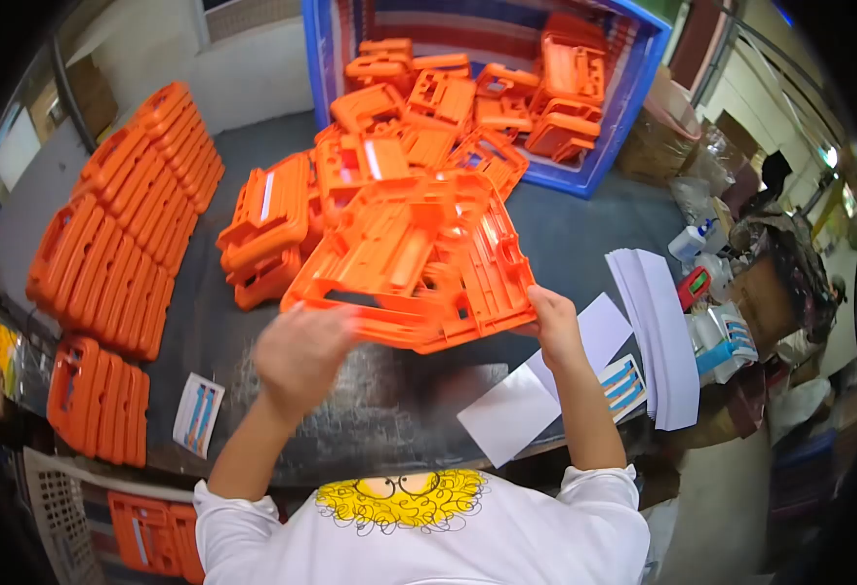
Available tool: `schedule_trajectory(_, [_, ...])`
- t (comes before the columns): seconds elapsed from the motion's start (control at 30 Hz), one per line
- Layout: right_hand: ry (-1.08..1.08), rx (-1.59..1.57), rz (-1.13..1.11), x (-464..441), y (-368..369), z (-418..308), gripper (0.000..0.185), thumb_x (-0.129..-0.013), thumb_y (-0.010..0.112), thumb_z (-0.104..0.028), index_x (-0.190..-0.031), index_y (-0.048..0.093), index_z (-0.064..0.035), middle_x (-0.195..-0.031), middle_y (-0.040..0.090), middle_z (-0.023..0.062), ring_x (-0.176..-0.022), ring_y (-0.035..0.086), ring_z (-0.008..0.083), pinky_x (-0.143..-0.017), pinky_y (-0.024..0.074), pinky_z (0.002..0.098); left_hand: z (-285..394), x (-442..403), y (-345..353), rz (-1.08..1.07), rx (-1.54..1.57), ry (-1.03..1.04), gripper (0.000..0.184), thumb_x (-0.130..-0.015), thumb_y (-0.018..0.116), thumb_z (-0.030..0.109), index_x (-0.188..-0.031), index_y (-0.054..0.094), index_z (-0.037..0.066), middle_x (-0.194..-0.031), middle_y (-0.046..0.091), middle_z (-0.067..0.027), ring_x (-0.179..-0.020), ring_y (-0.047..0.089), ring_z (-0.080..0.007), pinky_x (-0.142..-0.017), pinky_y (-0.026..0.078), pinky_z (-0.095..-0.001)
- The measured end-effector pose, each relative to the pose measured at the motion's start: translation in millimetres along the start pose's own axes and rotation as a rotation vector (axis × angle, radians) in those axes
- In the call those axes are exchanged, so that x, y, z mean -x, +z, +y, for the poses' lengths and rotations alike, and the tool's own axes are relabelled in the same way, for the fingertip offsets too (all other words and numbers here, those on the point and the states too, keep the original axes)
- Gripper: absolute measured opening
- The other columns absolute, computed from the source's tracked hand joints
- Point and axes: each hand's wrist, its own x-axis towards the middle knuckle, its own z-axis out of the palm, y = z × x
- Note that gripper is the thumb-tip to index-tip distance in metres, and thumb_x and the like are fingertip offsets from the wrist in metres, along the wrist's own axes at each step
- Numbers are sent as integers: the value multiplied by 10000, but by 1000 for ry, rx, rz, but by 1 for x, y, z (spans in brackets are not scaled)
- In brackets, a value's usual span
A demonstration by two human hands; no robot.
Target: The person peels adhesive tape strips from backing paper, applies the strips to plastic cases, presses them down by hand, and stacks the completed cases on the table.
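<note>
An orange plastic case [409, 263] is spread open above the table, its moulded inner side facing up. On its right corner, my right hand [557, 327] is closed, with the thumb over the edge. My left hand [301, 356] is at the lower left corner of the case. Motion smears its fingers, so whether it grips the case cannot be made out. Behind the open case lies a heap of similar orange cases [272, 210], some with white strips on them.
A blue crate [584, 180] on its side holds more cases. Rows of orange cases [106, 273] stand at left, near a printed card [198, 415]. White sheets [511, 414], a stack of paper [655, 341], a glue bottle [690, 241] and a red device [694, 286] lie at right.
</note>
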Motion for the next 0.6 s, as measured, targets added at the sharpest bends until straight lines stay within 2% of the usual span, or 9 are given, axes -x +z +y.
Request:
schedule_trajectory(0.03, [-91,72,-1,8,1,12,385,-1009,506,-187,-1273,575,84,-1132,674,135,-1024,658,187,-880,535,327,-6,21,-12,63,122,-150,391,-937,651,213,-1285,534,80,-1265,625,-87,-1051,648,-195,-917,510,-357])
schedule_trajectory(0.13, [-383,417,-2,27,0,33,379,-947,588,-67,-1297,569,80,-1160,649,140,-1075,602,179,-959,442,287,-6,96,-43,499,723,-960,385,-1010,557,201,-1329,478,-1,-1239,603,-73,-1114,600,-157,-938,486,-317])
schedule_trajectory(0.23, [-805,819,49,43,2,48,429,-841,676,11,-1264,612,42,-1203,617,185,-1098,627,278,-918,491,300,-37,206,-77,663,1060,-1666,365,-1037,473,160,-1357,479,-15,-1333,547,-81,-1177,565,-189,-1017,449,-348])
schedule_trajectory(0.3, [-1120,969,-89,30,-14,67,447,-795,697,48,-1235,647,-19,-1183,610,181,-1083,636,310,-884,537,348,-37,256,-81,684,1102,-1792,386,-1037,465,153,-1395,469,9,-1353,543,-82,-1193,559,-198,-1026,447,-361])
schedule_trajectory(0.33, [-1240,1047,-141,26,-13,69,426,-772,712,50,-1180,678,-66,-1179,614,164,-1078,640,323,-863,562,395,-33,259,-88,621,1094,-1835,405,-1036,463,147,-1421,448,21,-1356,542,-81,-1195,559,-200,-1024,449,-362])
schedule_trajectory(0.4, [-1175,1259,-307,24,-17,78,402,-753,723,27,-1132,702,-104,-1144,629,139,-1080,639,323,-878,561,404,-30,250,-94,438,1069,-1865,442,-1034,469,148,-1459,424,39,-1373,535,-77,-1203,557,-191,-1013,453,-358])
schedule_trajectory(0.5, [-1019,1304,-437,19,-29,92,325,-751,762,-85,-1072,709,-88,-1150,636,119,-1071,638,325,-937,535,434,-40,231,-91,32,628,-1849,442,-1033,485,168,-1440,441,3,-1344,560,-85,-1210,552,-169,-994,460,-352])
schedule_trajectory(0.53, [-1001,1265,-458,17,-26,88,324,-751,766,-106,-1069,706,-79,-1155,635,123,-1064,639,328,-950,525,440,-39,228,-86,-115,261,-1594,420,-972,578,139,-1368,522,10,-1283,609,-109,-1169,591,-211,-980,461,-348])
schedule_trajectory(0.6, [-960,1141,-407,5,-22,94,419,-739,784,-159,-1128,667,-50,-1185,629,130,-1094,614,338,-1016,467,468,-43,194,-71,-339,-85,-1007,400,-905,634,113,-1292,574,30,-1223,635,-122,-1128,607,-255,-991,448,-365])
